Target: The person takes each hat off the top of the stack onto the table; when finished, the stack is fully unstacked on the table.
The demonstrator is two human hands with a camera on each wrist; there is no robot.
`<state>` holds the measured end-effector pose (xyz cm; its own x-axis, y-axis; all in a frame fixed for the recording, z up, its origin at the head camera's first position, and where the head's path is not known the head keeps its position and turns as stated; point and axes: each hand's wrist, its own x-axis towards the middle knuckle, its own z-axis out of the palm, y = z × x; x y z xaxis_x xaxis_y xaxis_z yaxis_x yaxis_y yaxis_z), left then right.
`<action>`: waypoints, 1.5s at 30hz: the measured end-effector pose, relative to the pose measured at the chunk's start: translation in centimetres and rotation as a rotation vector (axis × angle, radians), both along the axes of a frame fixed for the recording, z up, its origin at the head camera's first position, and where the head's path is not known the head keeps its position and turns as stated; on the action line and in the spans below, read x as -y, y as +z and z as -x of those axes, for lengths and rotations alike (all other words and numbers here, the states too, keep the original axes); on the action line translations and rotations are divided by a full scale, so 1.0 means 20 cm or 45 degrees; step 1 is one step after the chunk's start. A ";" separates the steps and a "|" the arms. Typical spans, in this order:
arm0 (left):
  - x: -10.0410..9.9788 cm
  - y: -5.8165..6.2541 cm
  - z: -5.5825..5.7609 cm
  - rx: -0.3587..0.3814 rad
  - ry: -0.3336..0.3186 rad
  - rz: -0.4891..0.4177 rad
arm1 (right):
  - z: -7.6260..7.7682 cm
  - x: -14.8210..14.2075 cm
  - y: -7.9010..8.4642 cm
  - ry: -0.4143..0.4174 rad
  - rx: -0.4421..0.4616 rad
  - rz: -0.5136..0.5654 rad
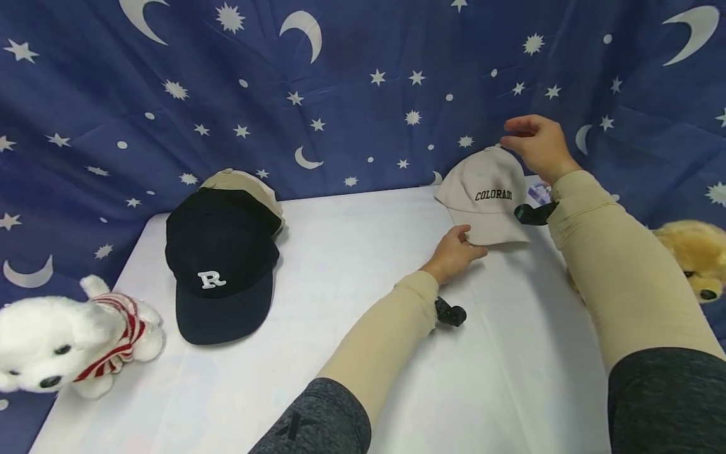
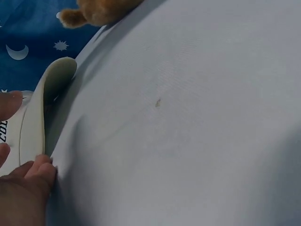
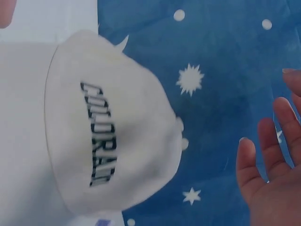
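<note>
A cream baseball cap (image 1: 492, 186) lettered COLORADO stands at the right back of the table, its crown against the blue curtain. My left hand (image 1: 455, 253) is at the left front corner of its brim; in the left wrist view the fingertips (image 2: 43, 165) are right at the brim's edge. Raised just over the crown's top, my right hand (image 1: 535, 146) has loosely bent fingers and holds nothing. The right wrist view shows its fingers (image 3: 273, 150) spread, apart from the crown. At the left, a dark navy cap (image 1: 218, 252) with a white R overlaps a tan cap (image 1: 244, 189) behind it.
A white plush dog (image 1: 62, 334) with a striped scarf sits at the left table edge. A golden plush dog (image 1: 694, 258) is at the right, partly behind my right arm. The starry blue curtain (image 1: 351, 75) backs the white table (image 1: 351, 265).
</note>
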<state>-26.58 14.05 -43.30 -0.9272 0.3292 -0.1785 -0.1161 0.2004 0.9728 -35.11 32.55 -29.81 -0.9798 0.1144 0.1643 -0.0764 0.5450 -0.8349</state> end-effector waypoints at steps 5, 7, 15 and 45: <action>0.09 0.06 0.00 -0.023 -0.024 0.015 | -0.01 0.06 0.02 0.030 -0.011 0.021; 0.15 0.09 0.01 -0.053 -0.050 0.028 | -0.03 0.08 0.02 0.048 -0.018 0.020; 0.47 0.18 0.03 -0.139 -0.091 0.036 | -0.11 0.20 -0.02 0.173 -0.062 -0.021; 1.44 0.30 -0.35 -0.301 0.167 0.113 | -0.42 0.68 -0.17 0.617 -0.010 0.001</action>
